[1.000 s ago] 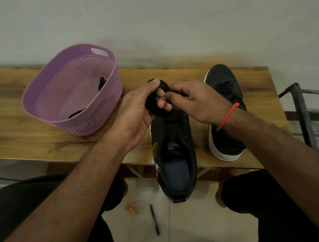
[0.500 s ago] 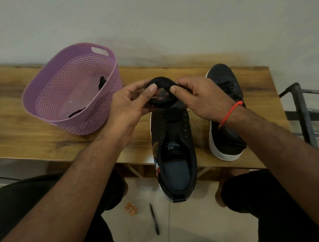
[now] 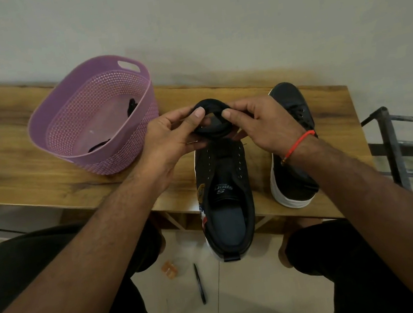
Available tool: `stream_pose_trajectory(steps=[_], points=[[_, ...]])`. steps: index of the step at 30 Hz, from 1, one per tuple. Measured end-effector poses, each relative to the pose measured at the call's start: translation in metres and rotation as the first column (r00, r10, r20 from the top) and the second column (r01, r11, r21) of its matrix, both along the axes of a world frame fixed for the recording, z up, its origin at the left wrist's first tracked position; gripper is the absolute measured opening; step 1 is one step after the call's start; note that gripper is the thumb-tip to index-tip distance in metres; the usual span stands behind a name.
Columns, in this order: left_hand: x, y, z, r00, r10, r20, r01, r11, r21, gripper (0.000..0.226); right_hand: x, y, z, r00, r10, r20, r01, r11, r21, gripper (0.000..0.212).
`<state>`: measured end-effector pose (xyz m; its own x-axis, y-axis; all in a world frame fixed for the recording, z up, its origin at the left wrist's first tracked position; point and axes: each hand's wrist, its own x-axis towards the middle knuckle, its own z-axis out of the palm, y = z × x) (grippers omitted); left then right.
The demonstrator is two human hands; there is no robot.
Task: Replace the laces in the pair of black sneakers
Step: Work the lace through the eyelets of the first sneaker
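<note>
A coiled black lace [image 3: 213,131] is held between both hands above the toe of the near sneaker. My left hand [image 3: 170,137] pinches the coil's left side, thumb on top. My right hand [image 3: 259,124] pinches its right side. Below them lies a black sneaker [image 3: 225,193] with bare eyelets and no lace, heel hanging over the table's front edge. A second black sneaker [image 3: 294,143] with a white sole stands to its right, a lace in its eyelets, partly hidden by my right wrist.
A purple perforated basket [image 3: 92,114] stands on the wooden table [image 3: 6,148] at the left, with dark lace pieces [image 3: 131,106] inside. A metal rack [image 3: 396,144] is at the right. On the floor lie a black pen [image 3: 199,283] and an orange scrap [image 3: 169,269].
The lace was a tight bundle squeezed in my left hand; both hands have since spread it into an open loop held from either side.
</note>
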<state>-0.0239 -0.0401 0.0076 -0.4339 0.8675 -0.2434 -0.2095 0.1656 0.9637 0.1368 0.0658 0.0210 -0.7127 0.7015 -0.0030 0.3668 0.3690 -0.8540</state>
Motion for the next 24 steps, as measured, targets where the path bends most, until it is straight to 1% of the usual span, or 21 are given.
stream_pose_trajectory(steps=[8,18,24], points=[[0.0005,-0.0014,0.0024,0.999,-0.026,-0.041,0.024,0.998,-0.052,0.029,0.0006,0.0009,-0.0007,1.0,-0.024,0.018,0.024,0.999,0.027,0.025],[-0.0013,-0.0017,-0.0012,0.999,-0.016,-0.034,0.015,0.999,-0.038,0.027,0.0007,0.0014,-0.0023,0.999,-0.04,0.032,0.039,0.999,0.024,0.025],[-0.0021,-0.0002,-0.0069,1.0,0.021,0.008,-0.021,0.999,-0.03,0.029,0.0005,-0.0017,-0.0029,0.998,-0.06,-0.028,0.058,0.996,-0.069,0.026]])
